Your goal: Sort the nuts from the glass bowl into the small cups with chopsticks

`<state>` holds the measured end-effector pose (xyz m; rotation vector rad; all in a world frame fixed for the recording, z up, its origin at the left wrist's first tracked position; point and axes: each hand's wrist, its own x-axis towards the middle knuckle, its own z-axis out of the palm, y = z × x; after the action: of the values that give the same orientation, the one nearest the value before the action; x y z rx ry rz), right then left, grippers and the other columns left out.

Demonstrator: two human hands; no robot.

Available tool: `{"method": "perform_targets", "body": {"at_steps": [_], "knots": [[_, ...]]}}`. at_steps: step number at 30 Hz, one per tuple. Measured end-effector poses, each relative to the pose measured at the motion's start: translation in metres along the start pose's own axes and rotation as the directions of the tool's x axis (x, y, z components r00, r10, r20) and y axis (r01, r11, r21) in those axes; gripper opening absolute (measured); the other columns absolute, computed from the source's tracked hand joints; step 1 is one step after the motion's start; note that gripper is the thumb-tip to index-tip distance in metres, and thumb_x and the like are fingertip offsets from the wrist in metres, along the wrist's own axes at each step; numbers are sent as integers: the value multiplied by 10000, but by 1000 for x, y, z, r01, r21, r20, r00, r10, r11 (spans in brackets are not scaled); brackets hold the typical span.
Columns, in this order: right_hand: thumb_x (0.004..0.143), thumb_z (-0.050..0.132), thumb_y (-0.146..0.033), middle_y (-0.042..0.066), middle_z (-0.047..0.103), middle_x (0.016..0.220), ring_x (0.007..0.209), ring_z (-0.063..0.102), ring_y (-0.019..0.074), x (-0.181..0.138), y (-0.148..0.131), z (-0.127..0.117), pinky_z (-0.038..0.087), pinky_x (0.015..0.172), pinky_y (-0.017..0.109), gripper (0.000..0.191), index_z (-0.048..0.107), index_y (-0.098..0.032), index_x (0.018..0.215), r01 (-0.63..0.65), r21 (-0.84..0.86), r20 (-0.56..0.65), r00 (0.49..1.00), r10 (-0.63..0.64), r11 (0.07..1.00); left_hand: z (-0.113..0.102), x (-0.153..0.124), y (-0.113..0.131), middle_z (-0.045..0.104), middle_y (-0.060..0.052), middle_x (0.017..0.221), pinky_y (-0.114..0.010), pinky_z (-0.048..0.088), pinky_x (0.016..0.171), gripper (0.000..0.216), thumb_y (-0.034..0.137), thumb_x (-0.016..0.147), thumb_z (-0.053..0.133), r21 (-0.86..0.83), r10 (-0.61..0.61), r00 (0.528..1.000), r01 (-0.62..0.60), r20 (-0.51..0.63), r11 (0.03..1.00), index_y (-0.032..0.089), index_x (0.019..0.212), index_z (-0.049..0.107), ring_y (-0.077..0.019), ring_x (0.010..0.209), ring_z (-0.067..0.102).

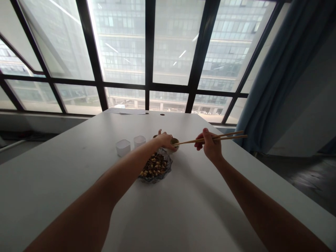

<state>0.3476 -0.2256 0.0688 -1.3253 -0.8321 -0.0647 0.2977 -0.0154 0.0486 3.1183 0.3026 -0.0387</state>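
Note:
My left hand (165, 140) is at a small round cup (175, 141), its thumb along the near side and its fingers partly hidden. Chopsticks (231, 135) are gripped in my right hand (209, 144), with their tips pointing left and reaching the cup's rim. Just below my left hand stands a clear glass bowl (169, 168) filled with brown and yellowish pieces, perhaps nuts or seeds. My left forearm covers part of this bowl. Behind my left hand shows the edge of another small dark-rimmed thing (155, 136), mostly hidden.
Two small whitish square containers, a nearer one (123, 148) and a farther one (139, 141), stand left of the bowl. The white table (65, 168) extends to the windows. Papers (126, 111) lie at its far edge. A blue curtain (267, 87) hangs at right.

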Motion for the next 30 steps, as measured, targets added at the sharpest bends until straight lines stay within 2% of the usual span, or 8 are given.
{"method": "perform_targets", "body": {"at_steps": [4,7,11,15,18,22,27,30], "knots": [[799,584,-752,37,587,395,292,494,115,-9,-9,11,376,302,228,633,615,-172,546,-27,36,124,992,23,999,-6,-9,-6,483,-180,1494,-622,57,1185,919,678,717,670,-52,-14,999,12,-48,999,183,1457,443,-371,1416,352],[778,579,-779,34,598,412,308,510,116,-18,-13,20,399,315,227,640,622,-176,567,-71,-2,269,961,69,997,-11,-33,-25,469,-169,1508,-611,61,1191,853,649,787,618,-101,-3,979,-18,-202,995,182,1473,419,-349,1431,338],[792,583,-757,27,622,476,387,554,118,-28,-8,29,437,368,219,602,632,-181,625,-50,-84,432,898,82,995,-9,-85,-67,573,-134,1413,-594,86,1191,611,583,864,566,-103,8,885,-63,-465,993,188,1331,565,-324,1354,448],[856,569,-695,26,644,536,446,590,125,-34,5,33,460,408,222,549,635,-184,665,53,-133,541,841,28,990,9,-141,-108,633,-119,1334,-551,171,1185,535,593,876,551,-109,-85,798,24,-597,994,207,1242,610,-307,1277,532],[881,542,-683,21,636,513,408,579,122,-36,14,33,443,382,221,549,619,-187,659,77,-131,510,860,0,988,31,-169,-129,614,-137,1352,-537,271,1152,581,610,856,565,-173,-198,756,113,-624,978,200,1269,581,-324,1290,523],[856,545,-717,20,629,478,364,559,127,-38,20,34,437,349,229,564,620,-193,662,25,-89,376,927,11,996,61,-182,-142,552,-172,1404,-518,403,1086,739,649,799,613,-344,-365,710,181,-603,921,179,1355,486,-348,1313,506],[803,554,-772,26,626,460,347,553,129,-42,21,37,440,340,233,602,626,-194,652,-28,-57,208,977,39,998,83,-182,-140,559,-198,1385,-472,458,1051,908,642,738,701,-531,-510,715,228,-478,817,150,1430,380,-339,1273,551],[797,554,-779,31,632,470,358,560,134,-44,23,38,452,352,242,607,637,-196,653,-35,-57,220,974,46,998,85,-182,-139,646,-173,1255,-457,512,957,929,644,732,714,-570,-558,705,262,-438,779,169,1445,355,-329,1145,632]]}}
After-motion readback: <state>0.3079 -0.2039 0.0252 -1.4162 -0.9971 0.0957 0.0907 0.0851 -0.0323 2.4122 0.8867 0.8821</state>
